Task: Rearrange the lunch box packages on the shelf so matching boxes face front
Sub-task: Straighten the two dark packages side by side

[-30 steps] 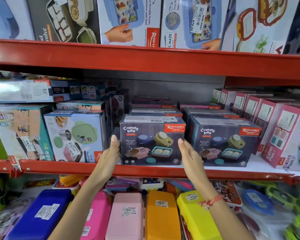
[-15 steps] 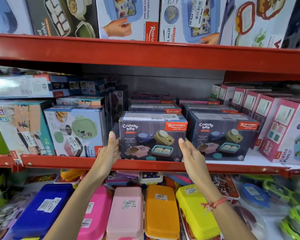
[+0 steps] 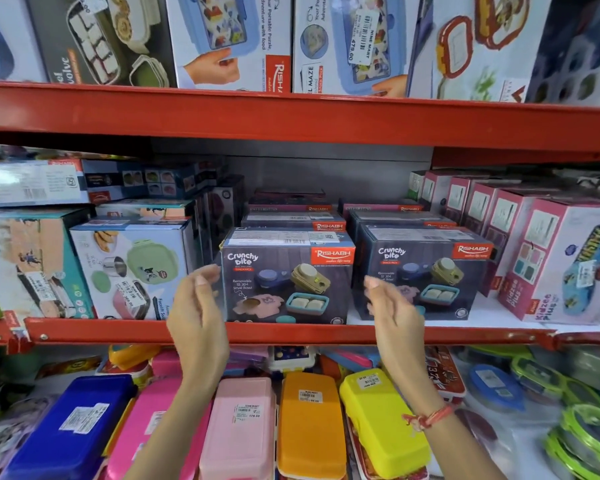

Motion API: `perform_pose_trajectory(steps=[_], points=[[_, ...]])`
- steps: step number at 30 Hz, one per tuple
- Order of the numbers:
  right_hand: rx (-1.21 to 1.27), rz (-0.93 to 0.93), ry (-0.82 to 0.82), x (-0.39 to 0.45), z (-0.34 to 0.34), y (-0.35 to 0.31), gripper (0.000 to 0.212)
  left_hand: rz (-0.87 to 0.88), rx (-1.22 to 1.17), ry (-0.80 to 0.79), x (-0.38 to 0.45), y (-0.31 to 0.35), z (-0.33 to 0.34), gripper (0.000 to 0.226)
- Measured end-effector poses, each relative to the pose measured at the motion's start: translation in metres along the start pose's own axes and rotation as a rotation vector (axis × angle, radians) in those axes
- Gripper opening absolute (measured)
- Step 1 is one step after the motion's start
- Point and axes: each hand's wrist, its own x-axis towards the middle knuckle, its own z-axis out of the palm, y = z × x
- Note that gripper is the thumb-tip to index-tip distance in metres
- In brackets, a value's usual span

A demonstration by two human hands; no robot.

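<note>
Two dark blue "Crunchy Bite" boxes stand side by side at the front of the middle red shelf [image 3: 291, 332], printed fronts facing out: the left box [image 3: 286, 278] and the right box [image 3: 426, 275]. More of the same boxes sit stacked behind them. My left hand [image 3: 196, 306] hovers just off the left box's left side, fingers apart and blurred. My right hand [image 3: 392, 306] hangs in front of the gap between the two boxes, fingers apart, touching neither box. Both hands hold nothing.
A white and green lunch box package [image 3: 136, 271] stands left of the pair, pink "Kidzee Plus" boxes [image 3: 561, 268] to the right. The upper shelf [image 3: 291, 112] carries large boxes. Below lie coloured plastic lunch boxes, among them pink [image 3: 239, 427], orange [image 3: 310, 420] and yellow [image 3: 381, 420].
Both hands were pressed flat on the two sides of the left Crunchy Bite box. They have let go and drawn back from it with fingers apart. The box stays at the shelf front.
</note>
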Motion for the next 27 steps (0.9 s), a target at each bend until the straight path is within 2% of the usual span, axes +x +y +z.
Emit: perform_pose_trajectory(steps=[4, 8, 10, 12, 15, 19, 22, 27], points=[[0.081, -0.053, 0.167, 0.013, -0.028, 0.013, 0.027, 0.127, -0.038, -0.209, -0.029, 0.024, 0.041, 0.028], [0.026, -0.119, 0.321, 0.028, -0.058, 0.026, 0.016, 0.073, -0.128, -0.475, -0.066, 0.039, 0.096, 0.026], [0.031, -0.118, 0.369, 0.036, -0.071, 0.036, 0.016, 0.050, -0.113, -0.534, -0.085, 0.041, 0.121, 0.023], [0.029, -0.081, 0.388, 0.043, -0.081, 0.049, 0.021, 0.010, -0.064, -0.516, -0.101, 0.041, 0.139, 0.029], [-0.050, -0.004, 0.331, 0.051, -0.093, 0.066, 0.039, -0.090, 0.047, -0.451, -0.112, 0.041, 0.158, 0.050], [-0.068, 0.125, 0.073, 0.059, -0.109, 0.075, 0.065, -0.296, 0.071, -0.517, -0.114, 0.047, 0.172, 0.067], [-0.042, 0.137, 0.013, 0.060, -0.119, 0.080, 0.068, -0.304, 0.069, -0.544, -0.116, 0.054, 0.174, 0.069], [0.050, 0.149, 0.014, 0.053, -0.139, 0.083, 0.064, -0.320, 0.104, -0.533, -0.120, 0.050, 0.171, 0.084]])
